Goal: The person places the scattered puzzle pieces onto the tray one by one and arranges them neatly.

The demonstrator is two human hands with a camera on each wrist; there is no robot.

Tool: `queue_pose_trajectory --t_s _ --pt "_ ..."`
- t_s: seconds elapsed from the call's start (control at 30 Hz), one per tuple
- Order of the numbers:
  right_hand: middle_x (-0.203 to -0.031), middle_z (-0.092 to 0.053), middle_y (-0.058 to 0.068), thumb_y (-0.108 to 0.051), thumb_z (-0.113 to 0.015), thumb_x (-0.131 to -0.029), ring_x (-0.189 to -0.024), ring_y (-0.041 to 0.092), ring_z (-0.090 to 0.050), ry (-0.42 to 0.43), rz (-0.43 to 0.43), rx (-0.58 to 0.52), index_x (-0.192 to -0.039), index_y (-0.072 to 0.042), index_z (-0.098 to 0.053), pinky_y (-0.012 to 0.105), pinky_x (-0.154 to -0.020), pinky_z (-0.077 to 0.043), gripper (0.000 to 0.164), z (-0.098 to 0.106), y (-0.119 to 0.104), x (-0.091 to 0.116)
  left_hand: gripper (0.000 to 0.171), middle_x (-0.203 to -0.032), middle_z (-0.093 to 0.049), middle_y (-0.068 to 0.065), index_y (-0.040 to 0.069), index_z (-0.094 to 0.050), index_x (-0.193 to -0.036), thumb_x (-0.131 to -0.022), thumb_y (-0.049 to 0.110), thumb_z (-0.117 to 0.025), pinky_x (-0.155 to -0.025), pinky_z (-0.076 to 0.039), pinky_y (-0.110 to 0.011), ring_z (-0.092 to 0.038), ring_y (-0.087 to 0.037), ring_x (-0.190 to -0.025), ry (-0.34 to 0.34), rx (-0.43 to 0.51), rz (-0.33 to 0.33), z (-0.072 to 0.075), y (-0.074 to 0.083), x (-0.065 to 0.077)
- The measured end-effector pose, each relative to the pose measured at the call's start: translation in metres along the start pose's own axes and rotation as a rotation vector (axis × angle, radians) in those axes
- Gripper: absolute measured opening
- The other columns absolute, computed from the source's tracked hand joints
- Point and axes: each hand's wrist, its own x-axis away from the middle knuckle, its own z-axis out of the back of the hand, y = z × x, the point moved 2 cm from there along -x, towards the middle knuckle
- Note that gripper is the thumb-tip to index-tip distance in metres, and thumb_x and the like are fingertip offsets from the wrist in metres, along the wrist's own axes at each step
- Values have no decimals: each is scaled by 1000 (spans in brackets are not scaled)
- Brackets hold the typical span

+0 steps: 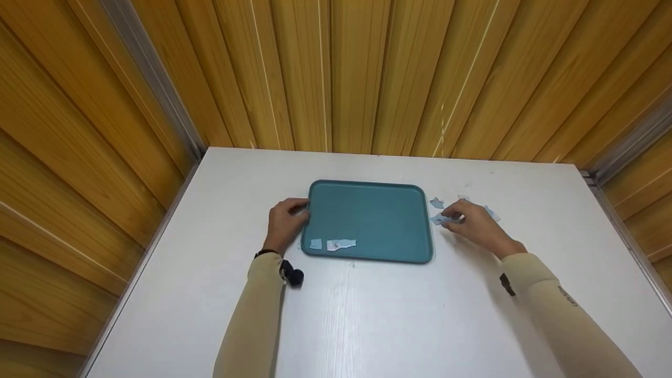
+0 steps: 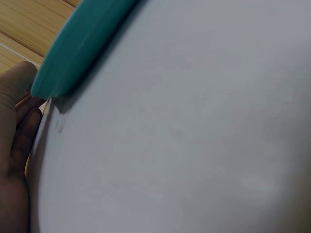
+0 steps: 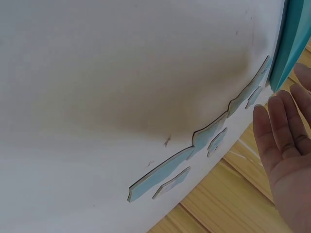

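A teal tray lies flat on the white table. My left hand is at its left rim, thumb and fingertips against the edge. In the left wrist view that hand holds the tray's edge. My right hand hovers just off the tray's right side, over a light-blue puzzle piece. The right wrist view shows its fingers nearly straight, with no piece visibly gripped. Two pale-blue pieces, one small and one longer, lie at the tray's lower left.
More blue pieces lie right of the tray, including a small one and one beyond my hand. A row of thin pieces shows in the right wrist view. Wood-patterned walls stand behind the table and at both sides.
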Motion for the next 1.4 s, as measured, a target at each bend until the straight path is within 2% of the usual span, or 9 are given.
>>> queue_pose_trajectory --t_s 0.17,0.6,0.8,0.97,1.17,1.4 --pt "-114 -66 19 0 -74 -96 -108 36 -65 11 -13 8 -118 5 -72 53 -95 -55 22 5 6 2 30 -120 -74 0 12 -80 -122 -93 7 -77 -103 -51 -36 -65 -18 -115 -6 19 4 0 -1 0" --pt "-121 -64 19 -4 -71 -100 -112 37 -62 -29 -148 31 -125 5 -71 49 -94 -56 26 7 19 4 30 -120 -74 -2 10 -79 -122 -92 6 -76 -102 -52 -36 -65 -19 -115 -2 20 -8 -1 -2 1" --pt "-122 -63 19 -5 -70 -101 -116 38 -61 -41 -185 38 -129 4 -69 55 -103 -52 29 7 24 4 30 -121 -74 -2 10 -79 -123 -93 7 -76 -103 -51 -36 -65 -19 -116 -6 25 2 0 -2 1" --pt "-124 -62 19 -4 -70 -101 -121 40 -60 -42 -190 52 -130 4 -69 59 -110 -46 30 7 24 3 30 -120 -74 -1 11 -79 -122 -93 7 -76 -103 -51 -36 -64 -18 -116 -4 28 14 0 -2 2" --pt "-124 -63 21 -4 -70 -101 -125 43 -59 -49 -168 76 -127 5 -70 60 -111 -44 28 6 24 2 31 -120 -74 -2 9 -79 -122 -92 5 -76 -103 -51 -37 -65 -19 -116 1 31 -5 0 -1 1" --pt "-117 -64 19 -4 -71 -100 -119 42 -62 -51 -126 99 -122 6 -72 61 -108 -46 24 5 25 0 30 -121 -74 -3 9 -79 -122 -93 6 -75 -103 -51 -37 -65 -19 -116 -3 29 -4 0 -1 0"
